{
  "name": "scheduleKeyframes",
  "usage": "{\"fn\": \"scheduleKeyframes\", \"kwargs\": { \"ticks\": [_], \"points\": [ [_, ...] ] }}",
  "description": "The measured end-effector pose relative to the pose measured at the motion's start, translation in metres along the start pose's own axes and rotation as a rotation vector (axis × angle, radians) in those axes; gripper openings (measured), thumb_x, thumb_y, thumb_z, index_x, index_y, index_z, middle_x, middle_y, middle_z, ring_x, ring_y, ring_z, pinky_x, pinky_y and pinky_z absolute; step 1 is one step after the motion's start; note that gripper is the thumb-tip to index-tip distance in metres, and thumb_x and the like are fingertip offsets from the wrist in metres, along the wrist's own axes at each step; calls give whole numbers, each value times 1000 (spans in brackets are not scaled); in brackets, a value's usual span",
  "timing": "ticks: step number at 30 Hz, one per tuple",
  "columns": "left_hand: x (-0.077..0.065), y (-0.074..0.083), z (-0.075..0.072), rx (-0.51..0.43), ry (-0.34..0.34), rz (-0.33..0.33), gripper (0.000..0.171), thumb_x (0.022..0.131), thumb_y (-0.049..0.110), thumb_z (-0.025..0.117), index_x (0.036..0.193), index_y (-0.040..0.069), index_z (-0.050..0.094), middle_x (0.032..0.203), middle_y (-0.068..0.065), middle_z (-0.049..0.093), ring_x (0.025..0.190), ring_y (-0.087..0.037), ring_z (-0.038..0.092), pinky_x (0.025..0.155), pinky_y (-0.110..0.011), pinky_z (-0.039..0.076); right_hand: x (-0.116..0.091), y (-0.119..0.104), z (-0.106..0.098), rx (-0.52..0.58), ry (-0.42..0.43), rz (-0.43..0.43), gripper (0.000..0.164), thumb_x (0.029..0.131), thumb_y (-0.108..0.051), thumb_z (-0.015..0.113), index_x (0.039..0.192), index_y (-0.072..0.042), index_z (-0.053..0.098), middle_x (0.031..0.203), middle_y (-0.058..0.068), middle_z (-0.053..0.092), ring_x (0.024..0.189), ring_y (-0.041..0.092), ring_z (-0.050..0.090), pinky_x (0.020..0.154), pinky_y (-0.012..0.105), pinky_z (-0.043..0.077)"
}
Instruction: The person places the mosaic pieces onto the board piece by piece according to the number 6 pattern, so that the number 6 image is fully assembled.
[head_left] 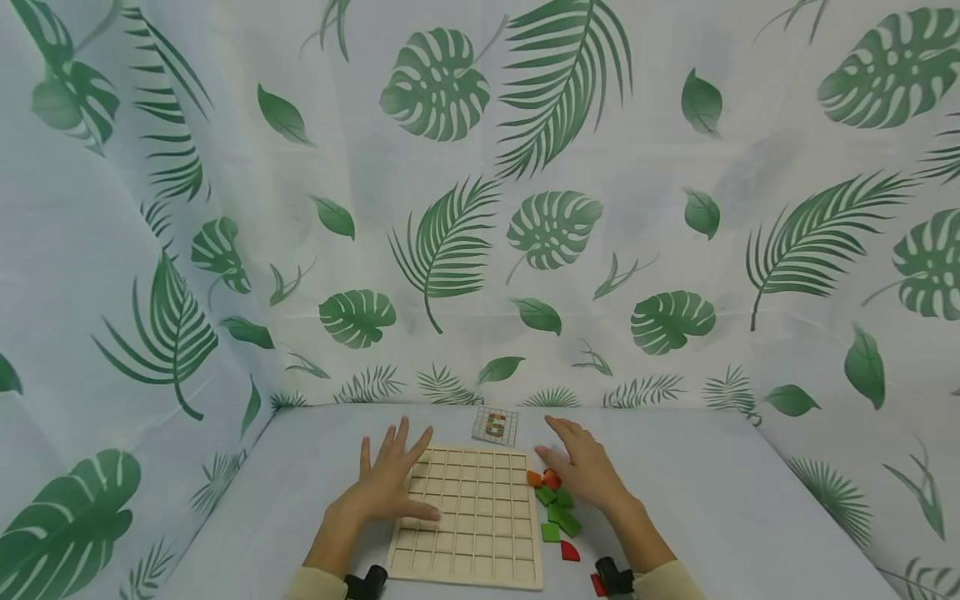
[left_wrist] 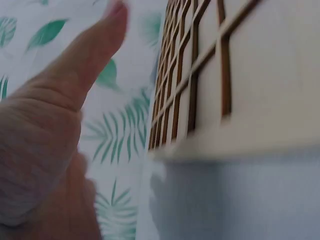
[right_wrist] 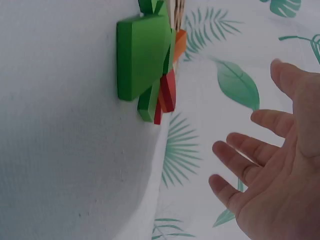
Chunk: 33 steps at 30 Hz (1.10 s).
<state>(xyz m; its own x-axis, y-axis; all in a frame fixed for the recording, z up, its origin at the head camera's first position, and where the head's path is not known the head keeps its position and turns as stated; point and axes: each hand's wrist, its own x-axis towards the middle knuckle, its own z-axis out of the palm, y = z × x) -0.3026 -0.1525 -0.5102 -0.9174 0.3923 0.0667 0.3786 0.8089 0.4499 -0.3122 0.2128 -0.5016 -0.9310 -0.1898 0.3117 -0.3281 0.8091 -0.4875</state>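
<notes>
A wooden grid board (head_left: 480,533) with square cells lies on the table. My left hand (head_left: 386,483) is spread over the board's left side, thumb reaching over the cells; whether it touches is hard to tell. In the left wrist view the thumb (left_wrist: 75,65) is straight beside the board's edge (left_wrist: 250,145). My right hand (head_left: 588,471) is beside the board's right edge, fingers extended, holding nothing. Near it lie green blocks (head_left: 564,521), an orange block (head_left: 534,479) and red blocks (head_left: 570,552). The right wrist view shows a green block (right_wrist: 142,57) close up, apart from the fingers.
A small pattern card (head_left: 495,426) with a coloured figure lies behind the board. Another red piece (head_left: 597,585) is partly hidden by the right wrist strap. A white cloth with green leaves (head_left: 555,229) hangs behind and at the sides of the white table (head_left: 712,500).
</notes>
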Motion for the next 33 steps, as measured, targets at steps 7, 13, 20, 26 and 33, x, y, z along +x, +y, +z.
{"fn": "scheduleKeyframes", "kwargs": {
  "ticks": [7, 13, 20, 26, 33],
  "points": [
    [-10, -29, -8, -134, -219, -60, 136, 61, 61, 94, 168, 25, 19, 173, -28, -2, 159, -52, -2, 118, -80, -9, -1, 5, -2, 50, -21, 45, 47, 101, -34, 69, 143, -13, 63, 137, 12, 65, 111, 27, 65, 90, 45, 59],
    [-12, -36, -4, -173, -287, -82, 132, 59, 54, 98, 166, 28, 26, 174, -23, 0, 161, -46, -5, 121, -75, -11, -1, 7, -1, 72, -87, 95, 29, 93, -18, 79, 121, -11, 77, 108, 8, 72, 78, 12, 54, 63, 24, 47],
    [-14, -32, 0, -150, -276, -98, 131, 55, 54, 99, 165, 29, 32, 174, -22, 1, 161, -45, -5, 122, -75, -11, -1, 12, -2, 98, -192, 48, 11, 88, -9, 82, 99, -11, 83, 94, 1, 71, 72, 13, 52, 58, 24, 45],
    [-14, -28, 0, -131, -266, -98, 129, 54, 57, 98, 163, 29, 35, 174, -24, 2, 161, -46, -5, 121, -76, -10, -3, 16, -2, 121, -253, 13, 8, 87, -7, 82, 95, -10, 84, 91, 0, 71, 73, 11, 54, 60, 23, 46],
    [-14, -22, -2, -127, -271, -101, 128, 55, 55, 98, 163, 29, 35, 174, -24, 1, 161, -46, -6, 120, -77, -11, -6, 15, -2, 118, -259, 18, 12, 85, 0, 81, 91, -10, 79, 90, 1, 69, 75, 14, 55, 61, 23, 48]
  ]
}}
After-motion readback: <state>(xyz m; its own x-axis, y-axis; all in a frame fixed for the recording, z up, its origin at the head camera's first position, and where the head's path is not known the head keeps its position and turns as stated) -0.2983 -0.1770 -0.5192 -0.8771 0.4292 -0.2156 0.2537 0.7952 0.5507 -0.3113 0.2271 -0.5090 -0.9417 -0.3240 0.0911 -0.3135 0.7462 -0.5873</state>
